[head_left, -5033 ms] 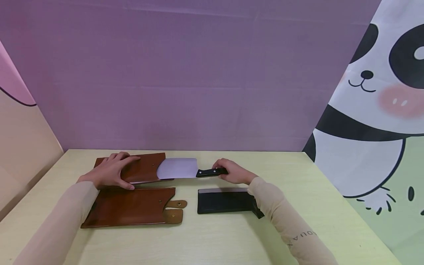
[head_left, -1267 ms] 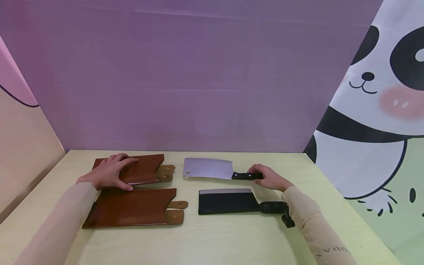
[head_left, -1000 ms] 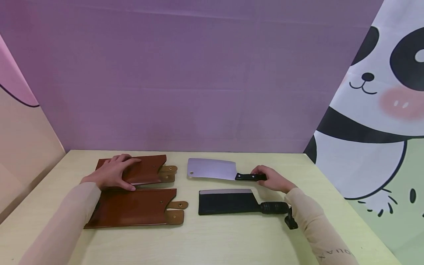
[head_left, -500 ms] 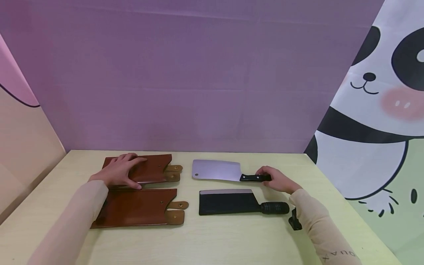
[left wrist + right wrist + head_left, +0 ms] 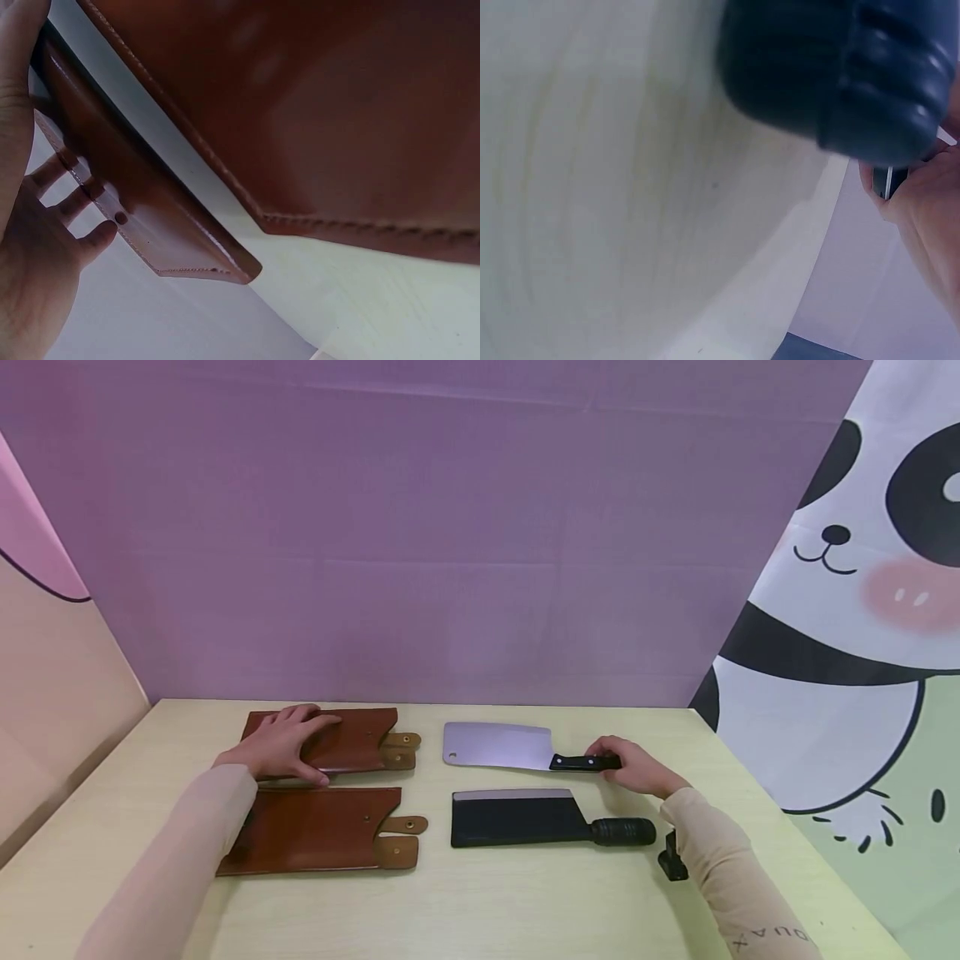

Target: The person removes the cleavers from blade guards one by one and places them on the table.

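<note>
My left hand (image 5: pixel 281 745) spans the far brown leather sheath (image 5: pixel 356 739), thumb at its near edge. In the left wrist view, the fingertips of the left hand (image 5: pixel 45 240) meet the opposite edge of that sheath (image 5: pixel 142 202). My right hand (image 5: pixel 633 768) grips the end of a silver cleaver's black handle (image 5: pixel 583 762). The cleaver's blade (image 5: pixel 497 745) is bare and points left, a short gap from the sheath's straps (image 5: pixel 400 750). In the right wrist view, another thick black handle (image 5: pixel 832 75) partly covers the right hand (image 5: pixel 930 199).
A second brown sheath (image 5: pixel 315 831) lies on the near side, below the left hand. Right of it lies a dark-bladed cleaver (image 5: pixel 517 820) with a ribbed handle. A black wrist camera (image 5: pixel 672 858) hangs by the right sleeve. A purple wall covering (image 5: pixel 450 543) rises behind the table (image 5: pixel 480 910).
Five seconds ago the silver blade was partly inside the far sheath; it has come out to the right. Over the last second, both hands shift right with the sheath and cleaver.
</note>
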Motion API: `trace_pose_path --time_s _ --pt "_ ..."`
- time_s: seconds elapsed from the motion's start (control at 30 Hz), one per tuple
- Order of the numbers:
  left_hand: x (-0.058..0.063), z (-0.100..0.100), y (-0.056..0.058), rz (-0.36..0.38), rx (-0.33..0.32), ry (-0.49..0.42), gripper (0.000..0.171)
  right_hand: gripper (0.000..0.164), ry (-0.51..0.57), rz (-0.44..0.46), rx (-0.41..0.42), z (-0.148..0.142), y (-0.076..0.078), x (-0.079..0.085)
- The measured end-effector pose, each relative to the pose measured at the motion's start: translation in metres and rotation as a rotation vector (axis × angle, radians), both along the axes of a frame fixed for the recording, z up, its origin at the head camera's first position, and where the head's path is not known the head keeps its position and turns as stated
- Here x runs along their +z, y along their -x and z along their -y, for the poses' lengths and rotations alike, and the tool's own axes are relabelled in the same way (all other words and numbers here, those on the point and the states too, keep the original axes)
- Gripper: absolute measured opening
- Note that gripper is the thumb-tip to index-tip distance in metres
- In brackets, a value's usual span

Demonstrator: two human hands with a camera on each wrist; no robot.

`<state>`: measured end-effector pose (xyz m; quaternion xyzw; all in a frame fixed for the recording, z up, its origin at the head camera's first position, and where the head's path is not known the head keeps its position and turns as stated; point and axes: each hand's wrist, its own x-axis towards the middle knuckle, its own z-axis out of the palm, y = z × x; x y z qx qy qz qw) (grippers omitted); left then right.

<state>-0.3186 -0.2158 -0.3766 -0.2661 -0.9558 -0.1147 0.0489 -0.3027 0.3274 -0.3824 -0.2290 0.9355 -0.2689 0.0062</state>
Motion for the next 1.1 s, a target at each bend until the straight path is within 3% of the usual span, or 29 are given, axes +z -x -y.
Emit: trace_pose_path --time_s 1.1 --pt "-0.006 -0.005 0.015 0.083 -0.013 0.023 0.095 0.031 -0.024 0.049 0.0 -0.007 0.012 -0.005"
